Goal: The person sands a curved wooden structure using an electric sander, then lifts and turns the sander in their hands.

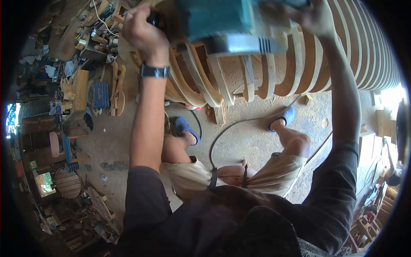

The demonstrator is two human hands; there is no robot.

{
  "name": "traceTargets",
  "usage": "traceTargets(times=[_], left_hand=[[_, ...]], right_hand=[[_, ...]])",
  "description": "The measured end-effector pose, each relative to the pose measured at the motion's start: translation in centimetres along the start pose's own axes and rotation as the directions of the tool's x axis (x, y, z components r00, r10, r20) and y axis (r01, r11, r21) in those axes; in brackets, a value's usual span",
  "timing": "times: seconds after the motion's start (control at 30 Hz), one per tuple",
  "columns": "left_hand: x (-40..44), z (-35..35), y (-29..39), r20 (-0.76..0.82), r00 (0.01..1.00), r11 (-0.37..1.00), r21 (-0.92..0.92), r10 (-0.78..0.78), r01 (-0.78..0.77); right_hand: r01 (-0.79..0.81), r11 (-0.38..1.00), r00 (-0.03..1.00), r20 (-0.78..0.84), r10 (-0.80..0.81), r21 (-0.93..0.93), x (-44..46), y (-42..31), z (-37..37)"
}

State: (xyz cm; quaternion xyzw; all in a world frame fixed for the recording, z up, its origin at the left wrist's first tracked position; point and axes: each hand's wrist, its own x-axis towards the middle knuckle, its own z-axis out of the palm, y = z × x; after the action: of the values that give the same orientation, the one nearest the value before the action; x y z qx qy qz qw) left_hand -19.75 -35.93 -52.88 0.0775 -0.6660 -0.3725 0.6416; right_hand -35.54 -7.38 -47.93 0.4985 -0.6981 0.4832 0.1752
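Note:
Across the top of the view is a teal belt sander with a silver lower side, somewhat blurred. My left hand, with a dark watch on its wrist, is closed round the black knob at the sander's left end. At the other end my right hand grips the handle, partly cut off by the top edge. Beneath the sander runs a long row of curved wooden ribs, set side by side with gaps between them. Whether the sander touches the ribs is hidden.
A dark cable curves over the concrete floor between my feet in blue clogs. On the left stand a blue case, curved wooden pieces, a stool and cluttered tools. Stacked timber lies on the right.

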Motion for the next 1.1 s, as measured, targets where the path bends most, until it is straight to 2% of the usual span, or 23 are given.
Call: traceTargets(times=[0.1, 0.13, 0.17, 0.2, 0.23, 0.27, 0.33, 0.4, 0.43, 0.5, 0.53, 0.6, 0.73, 0.8, 0.93, 0.97, 1.0, 1.07, 1.1], left_hand=[[1.1, 1.4, 0.7, -0.017, 0.958, 0.915, -0.304, -0.285, 0.267], [0.6, 1.4, 0.9, -0.014, 0.959, 0.914, -0.309, -0.282, 0.264], [-0.6, 0.7, 0.9, 0.011, 0.999, 0.996, -0.081, -0.038, 0.038], [-2.2, 0.0, 1.4, 0.055, 0.991, 0.990, 0.062, 0.122, -0.126], [-3.7, -0.7, 2.0, 0.098, 0.955, 0.937, 0.191, 0.279, -0.293], [-5.4, -1.3, 2.9, 0.113, 0.923, 0.893, 0.236, 0.367, -0.384], [-8.9, -3.3, 3.1, 0.147, 0.883, 0.874, 0.144, 0.445, -0.464], [-11.9, -5.4, 4.0, 0.202, 0.882, 0.892, 0.073, 0.425, -0.447], [-13.9, -5.9, 5.0, 0.164, 0.947, 0.959, 0.024, 0.276, -0.284], [-16.5, -7.3, 5.8, 0.195, 0.968, 0.985, 0.041, 0.155, -0.166], [-17.5, -8.0, 5.9, 0.189, 0.969, 0.985, 0.038, 0.158, -0.169], [-19.6, -8.9, 6.1, 0.171, 0.979, 0.981, -0.138, -0.115, 0.139], [-21.0, -9.6, 6.4, 0.246, 0.966, 0.993, -0.063, -0.077, 0.096], [-20.5, -8.8, 6.6, 0.264, 0.964, 0.973, -0.212, -0.034, 0.092], [-17.3, -6.3, 6.7, 0.229, 0.972, 0.980, -0.176, -0.050, 0.092], [-16.4, -5.6, 6.2, 0.191, 0.980, 0.961, -0.255, -0.063, 0.111], [-15.2, -5.0, 5.9, 0.197, 0.978, 0.961, -0.252, -0.061, 0.111], [-12.6, -4.0, 5.3, 0.171, 0.972, 0.987, -0.031, 0.162, -0.159], [-11.2, -3.5, 4.6, 0.175, 0.971, 0.987, -0.026, 0.164, -0.162]], right_hand=[[-0.014, 0.995, 0.998, 0.057, 0.020, -0.098, 0.0, -1.0, -1.3], [-0.041, 0.989, 0.993, 0.102, 0.056, -0.144, -0.8, -1.2, -1.9], [-0.064, 0.979, 0.985, 0.147, 0.093, -0.191, -1.6, -0.8, -2.5], [0.157, 0.966, 0.980, 0.152, -0.127, -0.204, -3.2, 2.9, -2.7], [0.132, 0.972, 0.980, 0.172, -0.099, -0.196, -4.8, 2.7, -2.9], [0.106, 0.976, 0.980, 0.189, -0.070, -0.190, -6.4, 1.7, -3.3], [0.193, 0.972, 0.957, 0.245, -0.156, -0.133, -8.6, 0.6, -4.1], [0.255, 0.966, 0.919, 0.320, -0.229, -0.042, -11.3, 2.1, -4.5], [0.257, 0.965, 0.907, 0.356, -0.224, -0.046, -12.5, 2.1, -4.4], [0.347, 0.937, 0.902, 0.281, -0.328, -0.022, -13.3, -0.1, -3.4], [0.370, 0.929, 0.892, 0.286, -0.350, -0.018, -14.0, -0.5, -3.2], [0.415, 0.910, 0.872, 0.284, -0.398, 0.003, -15.3, -1.3, -2.7], [0.444, 0.890, 0.871, 0.285, -0.401, -0.103, -17.1, -1.7, -2.8], [0.452, 0.886, 0.868, 0.283, -0.409, -0.105, -16.9, -1.2, -3.2], [0.429, 0.901, 0.879, 0.256, -0.402, -0.059, -14.5, 0.6, -4.2], [0.412, 0.910, 0.878, 0.285, -0.385, -0.042, -13.7, 1.6, -4.8], [0.396, 0.918, 0.874, 0.315, -0.369, -0.025, -12.7, 2.3, -5.4], [0.387, 0.919, 0.895, 0.271, -0.355, -0.078, -10.9, 3.7, -5.4], [0.409, 0.905, 0.904, 0.188, -0.384, -0.119, -9.2, 3.1, -4.9]])
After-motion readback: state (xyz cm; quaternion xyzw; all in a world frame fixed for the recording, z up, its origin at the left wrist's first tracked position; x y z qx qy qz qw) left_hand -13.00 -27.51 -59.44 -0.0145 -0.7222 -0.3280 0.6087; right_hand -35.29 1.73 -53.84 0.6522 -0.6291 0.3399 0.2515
